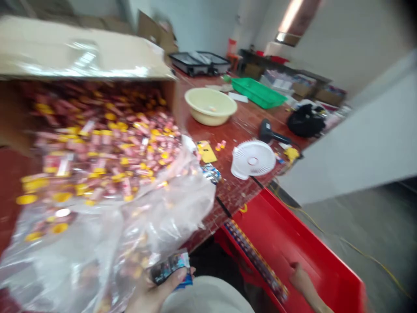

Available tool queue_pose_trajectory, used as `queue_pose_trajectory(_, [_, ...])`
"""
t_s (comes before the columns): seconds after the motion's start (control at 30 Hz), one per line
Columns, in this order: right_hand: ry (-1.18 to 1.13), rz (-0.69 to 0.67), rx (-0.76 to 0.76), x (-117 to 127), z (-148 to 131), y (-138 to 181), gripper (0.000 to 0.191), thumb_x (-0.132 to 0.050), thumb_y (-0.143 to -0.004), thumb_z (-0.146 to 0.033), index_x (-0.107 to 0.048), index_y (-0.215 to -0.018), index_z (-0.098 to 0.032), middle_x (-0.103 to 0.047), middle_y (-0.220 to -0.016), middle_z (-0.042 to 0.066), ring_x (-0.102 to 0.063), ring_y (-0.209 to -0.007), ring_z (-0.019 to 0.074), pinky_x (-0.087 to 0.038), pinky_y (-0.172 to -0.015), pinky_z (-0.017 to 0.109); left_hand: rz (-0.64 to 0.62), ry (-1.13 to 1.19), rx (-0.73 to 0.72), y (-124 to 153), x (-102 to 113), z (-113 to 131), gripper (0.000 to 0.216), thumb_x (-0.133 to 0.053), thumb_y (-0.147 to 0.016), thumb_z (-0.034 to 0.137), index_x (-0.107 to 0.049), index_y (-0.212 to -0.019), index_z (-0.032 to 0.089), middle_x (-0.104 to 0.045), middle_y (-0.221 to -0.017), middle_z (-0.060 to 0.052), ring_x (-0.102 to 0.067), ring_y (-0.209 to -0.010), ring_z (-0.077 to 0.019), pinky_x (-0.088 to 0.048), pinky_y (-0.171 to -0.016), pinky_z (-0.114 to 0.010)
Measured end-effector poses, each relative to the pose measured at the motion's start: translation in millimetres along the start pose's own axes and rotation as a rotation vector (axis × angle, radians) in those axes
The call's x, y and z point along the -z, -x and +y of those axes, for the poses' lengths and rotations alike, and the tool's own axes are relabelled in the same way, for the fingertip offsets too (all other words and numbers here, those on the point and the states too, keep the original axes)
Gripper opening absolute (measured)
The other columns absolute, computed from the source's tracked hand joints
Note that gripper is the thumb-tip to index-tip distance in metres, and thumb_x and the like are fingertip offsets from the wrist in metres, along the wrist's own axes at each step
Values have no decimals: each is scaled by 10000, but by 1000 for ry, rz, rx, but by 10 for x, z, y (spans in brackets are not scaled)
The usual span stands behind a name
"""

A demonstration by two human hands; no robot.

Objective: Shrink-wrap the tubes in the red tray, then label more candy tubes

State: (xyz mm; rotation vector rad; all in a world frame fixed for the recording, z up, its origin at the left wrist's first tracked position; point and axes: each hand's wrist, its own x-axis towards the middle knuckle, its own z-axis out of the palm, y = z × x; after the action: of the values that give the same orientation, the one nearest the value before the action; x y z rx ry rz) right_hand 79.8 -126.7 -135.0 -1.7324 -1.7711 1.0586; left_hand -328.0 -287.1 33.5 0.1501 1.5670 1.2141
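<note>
In the lower middle of the head view, my left hand (163, 289) is closed around a small stack of dark, shiny printed sachets (170, 266) with blue edges. My right hand (301, 279) is over the red tray (312, 230) at the lower right. Its fingers look curled in, and blur hides what they hold, if anything. Along the tray's near side runs a long row of small, dark, multicoloured printed pieces (256, 256). A pale rounded surface (206, 295) shows between my hands.
A big cardboard box (107, 56) spills pink tubes with yellow caps (130, 143) over clear plastic (81, 243). On the red table stand a cream basin (211, 117), a green tray (257, 92), a white fan-shaped cover (254, 158), a black scanner (269, 131) and a yellow card (207, 153).
</note>
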Motion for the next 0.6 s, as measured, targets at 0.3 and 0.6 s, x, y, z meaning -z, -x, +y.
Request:
queue_pose_trajectory(0.3, [17,-95,1078,-1555,-3321,-578,141,-470,-840,-189,-560,-946,-209,-634,-947,97,-584,-950,231,-481,-849,384,164,368,-156,-149,419,328,489,-871,-493,405,-731,-871,128,-761,-764,-80,-692,-708,-199,-559,-604,-254])
queue_pose_trajectory(0.6, [102,-441,1169,-2803,-4294,-627,230,-505,-819,-129,-630,-1010,-154,-600,-1028,136,-534,-1025,276,-440,-924,463,269,537,-204,-127,644,395,426,-855,-539,395,-729,-856,139,-740,-715,-55,-680,-651,-170,-553,-582,-247])
